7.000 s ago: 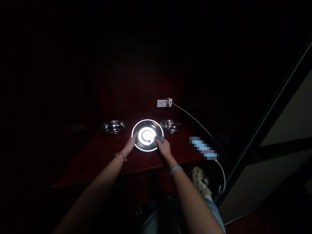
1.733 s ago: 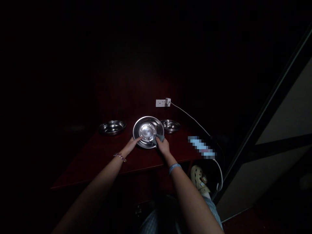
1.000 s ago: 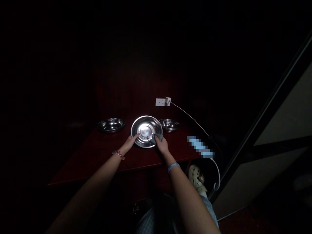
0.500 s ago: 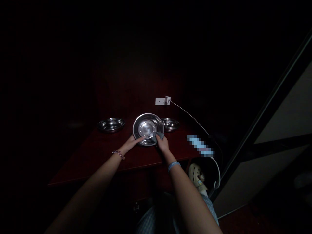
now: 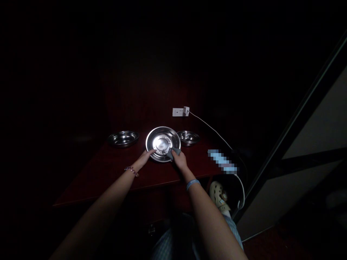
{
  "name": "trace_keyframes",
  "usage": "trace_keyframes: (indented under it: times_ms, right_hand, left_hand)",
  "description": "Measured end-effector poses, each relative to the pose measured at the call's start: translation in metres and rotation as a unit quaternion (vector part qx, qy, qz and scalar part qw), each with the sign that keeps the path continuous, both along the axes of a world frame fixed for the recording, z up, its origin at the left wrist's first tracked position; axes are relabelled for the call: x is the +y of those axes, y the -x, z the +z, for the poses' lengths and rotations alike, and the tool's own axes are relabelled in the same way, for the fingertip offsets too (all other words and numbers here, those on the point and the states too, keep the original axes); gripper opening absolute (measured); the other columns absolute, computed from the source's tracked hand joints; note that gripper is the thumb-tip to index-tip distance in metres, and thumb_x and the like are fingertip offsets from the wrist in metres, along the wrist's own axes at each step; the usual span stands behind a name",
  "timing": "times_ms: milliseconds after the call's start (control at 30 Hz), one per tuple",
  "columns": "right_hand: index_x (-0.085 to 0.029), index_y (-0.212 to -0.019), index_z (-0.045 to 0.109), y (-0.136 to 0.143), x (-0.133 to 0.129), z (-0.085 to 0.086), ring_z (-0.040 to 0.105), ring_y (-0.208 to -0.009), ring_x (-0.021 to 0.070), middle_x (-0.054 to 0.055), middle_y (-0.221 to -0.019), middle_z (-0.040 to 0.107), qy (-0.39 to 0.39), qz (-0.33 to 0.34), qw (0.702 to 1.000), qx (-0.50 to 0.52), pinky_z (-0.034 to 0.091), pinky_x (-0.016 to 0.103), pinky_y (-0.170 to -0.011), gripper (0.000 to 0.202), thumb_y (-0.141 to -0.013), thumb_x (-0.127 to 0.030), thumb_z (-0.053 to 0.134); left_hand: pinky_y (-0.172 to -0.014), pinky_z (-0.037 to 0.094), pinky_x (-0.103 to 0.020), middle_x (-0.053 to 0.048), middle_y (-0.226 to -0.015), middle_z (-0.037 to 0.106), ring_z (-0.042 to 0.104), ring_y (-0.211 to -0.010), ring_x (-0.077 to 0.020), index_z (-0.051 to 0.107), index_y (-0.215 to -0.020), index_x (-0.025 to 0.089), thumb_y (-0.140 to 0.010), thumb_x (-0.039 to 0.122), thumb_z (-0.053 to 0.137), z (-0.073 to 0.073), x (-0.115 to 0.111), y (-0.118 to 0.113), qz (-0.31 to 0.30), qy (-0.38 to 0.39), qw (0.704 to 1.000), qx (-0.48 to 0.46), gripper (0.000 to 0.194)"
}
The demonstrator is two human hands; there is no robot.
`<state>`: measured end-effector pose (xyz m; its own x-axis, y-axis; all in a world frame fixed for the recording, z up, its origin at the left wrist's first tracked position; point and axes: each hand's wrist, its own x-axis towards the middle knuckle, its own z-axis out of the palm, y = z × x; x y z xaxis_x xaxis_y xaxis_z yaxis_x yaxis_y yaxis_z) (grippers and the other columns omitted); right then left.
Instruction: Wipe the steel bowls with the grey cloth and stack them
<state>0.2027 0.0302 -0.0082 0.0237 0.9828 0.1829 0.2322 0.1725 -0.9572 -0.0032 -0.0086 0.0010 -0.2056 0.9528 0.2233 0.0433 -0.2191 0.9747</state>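
Note:
A shiny metal bowl point(image 5: 162, 134) is held tilted toward me above the dark red table point(image 5: 114, 173). My left hand point(image 5: 143, 159) grips its lower left rim, thumb on the inside and fingers hidden beneath. In my right hand point(image 5: 180, 160) a bunched grey cloth point(image 5: 173, 153) presses against the lower right part of the bowl, at its inner side and rim. Another metal bowl point(image 5: 123, 138) stands on the table to the left. Behind the held bowl on the right sit stacked metal bowls point(image 5: 189, 138), partly covered by it.
On the back wall a white socket point(image 5: 178, 112) carries a charger point(image 5: 186, 111). Its white cable point(image 5: 211, 127) runs down to a blurred-out light blue object point(image 5: 222, 161) at the table's right. A foot in a cream clog point(image 5: 217, 193) is below the right edge.
The bowl has shifted slightly left and its inside catches more light. My right hand has moved a little left with the cloth.

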Motion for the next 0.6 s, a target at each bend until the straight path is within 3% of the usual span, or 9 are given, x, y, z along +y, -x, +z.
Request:
trace_keyframes:
  times_ms: [133,233,400,600]
  right_hand:
    - [-0.018,-0.095,0.081,0.000,-0.002,0.002,0.078,-0.098,0.0259,0.009,-0.092,0.083,-0.001,0.001,1.000,-0.013,0.060,0.031,-0.087,0.026,-0.088,-0.038,0.066]
    - [-0.020,-0.096,0.081,-0.001,-0.004,0.005,0.077,-0.104,0.0260,0.008,-0.101,0.083,0.002,0.002,1.000,-0.027,0.059,0.032,-0.092,0.025,-0.088,-0.037,0.065]
    - [-0.020,-0.099,0.082,-0.002,-0.006,0.009,0.076,-0.109,0.0287,0.011,-0.109,0.082,0.011,-0.014,0.999,-0.032,0.058,0.036,-0.098,0.025,-0.087,-0.034,0.064]
    - [-0.021,-0.097,0.082,-0.001,-0.006,0.010,0.077,-0.108,0.0270,0.009,-0.106,0.083,0.027,-0.023,0.999,-0.025,0.058,0.033,-0.095,0.025,-0.086,-0.035,0.065]
  left_hand:
    - [-0.113,0.046,-0.044,-0.014,-0.108,0.082,0.069,-0.120,-0.0386,0.074,-0.107,0.012,-0.081,0.035,0.069,0.000,0.004,0.004,0.017,0.007,1.000,-0.025,0.035]
    - [-0.108,0.050,-0.045,-0.012,-0.103,0.082,0.071,-0.114,-0.0376,0.074,-0.098,0.015,-0.077,0.040,0.068,-0.001,0.007,0.007,0.023,0.017,0.999,-0.043,0.033]
    - [-0.101,0.053,-0.044,-0.007,-0.094,0.081,0.073,-0.104,-0.0333,0.071,-0.088,0.020,-0.070,0.055,0.069,-0.004,0.012,0.012,0.023,0.018,0.999,-0.038,0.040]
    - [-0.101,0.053,-0.044,-0.008,-0.092,0.080,0.072,-0.105,-0.0330,0.071,-0.090,0.019,-0.068,0.064,0.068,-0.009,0.019,0.015,0.050,0.033,0.998,-0.037,0.050]
